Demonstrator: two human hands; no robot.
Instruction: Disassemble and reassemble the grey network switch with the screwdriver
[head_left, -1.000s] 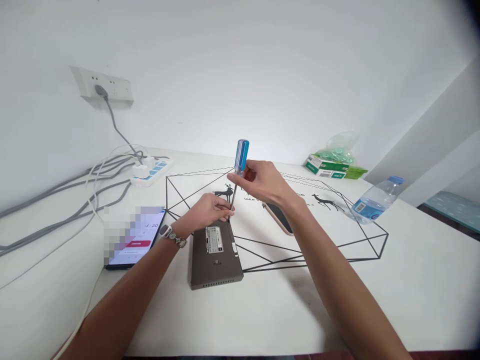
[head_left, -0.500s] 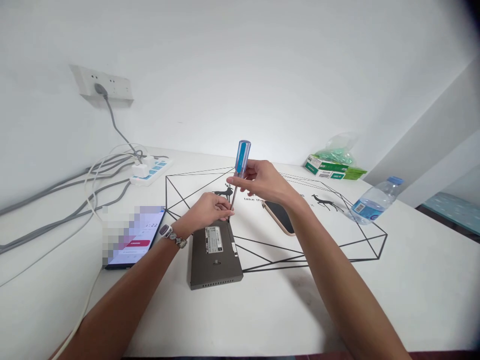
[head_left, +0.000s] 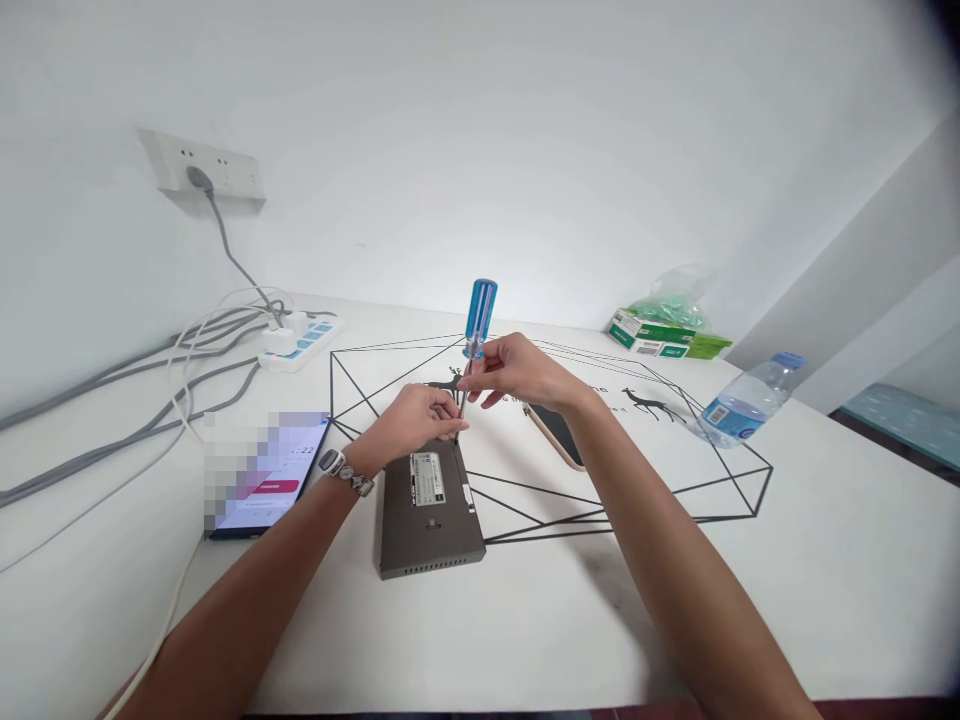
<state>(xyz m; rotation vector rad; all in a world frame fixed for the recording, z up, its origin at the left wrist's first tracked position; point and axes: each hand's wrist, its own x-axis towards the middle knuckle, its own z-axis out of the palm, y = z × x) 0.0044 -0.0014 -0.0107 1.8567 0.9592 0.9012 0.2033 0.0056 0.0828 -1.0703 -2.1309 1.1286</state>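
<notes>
A screwdriver (head_left: 480, 315) with a clear blue handle stands nearly upright over the far right corner of a flat dark grey metal box (head_left: 431, 535). My right hand (head_left: 521, 372) is closed on its shaft, just below the handle. Lower down, my left hand (head_left: 426, 418) pinches the shaft close to the tip, with its fingers at the box's far edge. The tip meets the box near that corner; a screw there is too small to make out. A white label and a small slot show on the box's upper face.
Left of the box lies a lit tablet (head_left: 281, 480), partly pixelated. A power strip (head_left: 304, 343) and grey cables sit behind it. A phone (head_left: 559, 435) lies under my right wrist. To the right are a water bottle (head_left: 750, 400) and green boxes (head_left: 652, 332).
My right hand has slid down from the handle's base to the shaft and turned the screwdriver; its handle shows a different side. My left hand and the box stay in place.
</notes>
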